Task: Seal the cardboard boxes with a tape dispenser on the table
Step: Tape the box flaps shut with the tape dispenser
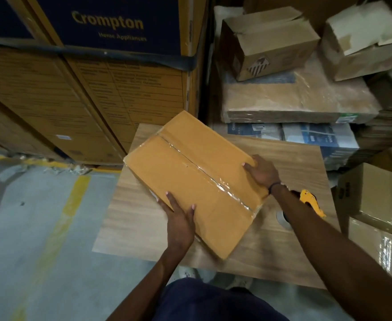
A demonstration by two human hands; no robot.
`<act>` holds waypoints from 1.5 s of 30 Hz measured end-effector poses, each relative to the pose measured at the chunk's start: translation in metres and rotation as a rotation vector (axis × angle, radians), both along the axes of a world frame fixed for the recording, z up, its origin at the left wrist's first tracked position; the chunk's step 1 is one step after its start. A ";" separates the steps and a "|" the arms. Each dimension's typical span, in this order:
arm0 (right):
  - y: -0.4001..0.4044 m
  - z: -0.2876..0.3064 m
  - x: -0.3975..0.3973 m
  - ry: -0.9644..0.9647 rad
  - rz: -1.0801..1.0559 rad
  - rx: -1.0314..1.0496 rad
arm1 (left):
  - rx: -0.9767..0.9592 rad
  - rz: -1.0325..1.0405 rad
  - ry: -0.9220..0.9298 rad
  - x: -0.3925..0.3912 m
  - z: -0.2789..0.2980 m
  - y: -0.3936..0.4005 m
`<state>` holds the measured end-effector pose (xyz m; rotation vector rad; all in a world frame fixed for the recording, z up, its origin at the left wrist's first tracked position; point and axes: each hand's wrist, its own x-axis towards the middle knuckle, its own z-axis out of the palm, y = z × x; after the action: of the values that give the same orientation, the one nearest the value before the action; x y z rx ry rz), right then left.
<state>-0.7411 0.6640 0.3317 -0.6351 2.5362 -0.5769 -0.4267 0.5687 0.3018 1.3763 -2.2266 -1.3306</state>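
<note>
Two hands grip one taped box [190,179]: left hand [181,218], right hand [263,171]; one tape dispenser [310,202] on table [132,216].

The right forearm [306,218] is covering most of the yellow tape dispenser [310,201], leaving only its head showing. Fine print on the big Crompton carton [111,89] is blurring past reading. The picture's right edge is cutting off the stacked boxes [384,205], and the bench [283,163] is lying partly hidden under the taped box [190,181].
</note>
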 end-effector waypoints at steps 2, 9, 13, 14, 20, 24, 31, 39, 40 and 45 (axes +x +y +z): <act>0.025 -0.006 0.020 0.085 -0.071 -0.023 | -0.002 -0.052 0.023 0.005 -0.001 -0.006; 0.109 -0.030 0.059 0.084 -0.356 -0.158 | -0.068 -0.216 0.080 -0.043 0.001 -0.038; 0.119 -0.026 0.047 -0.046 -0.505 -0.290 | -0.118 -0.280 0.044 -0.098 0.006 -0.053; 0.119 -0.026 0.042 -0.071 -0.540 -0.306 | -0.132 -0.300 0.034 -0.110 0.005 -0.059; 0.122 -0.026 0.025 -0.180 -0.496 -0.293 | -0.182 -0.463 0.005 -0.148 -0.009 -0.105; 0.158 -0.034 0.005 -0.170 -0.602 -0.376 | -0.231 -0.368 -0.051 -0.158 0.001 -0.105; 0.266 -0.049 -0.025 -0.080 -0.452 -0.030 | -0.201 -0.397 0.268 -0.171 0.030 -0.012; 0.311 -0.117 -0.043 -0.111 -0.160 0.255 | 0.047 -0.453 0.221 -0.177 0.012 0.068; 0.310 -0.125 -0.046 -0.120 -0.139 0.245 | 0.028 -0.434 0.219 -0.178 0.008 0.072; 0.299 -0.118 -0.046 -0.078 -0.048 0.236 | -0.002 -0.345 0.213 -0.178 0.003 0.077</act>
<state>-0.7868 0.9634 0.2141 -0.4593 2.5006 -0.3049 -0.6048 0.6461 0.3049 0.8253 -2.3849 -1.4974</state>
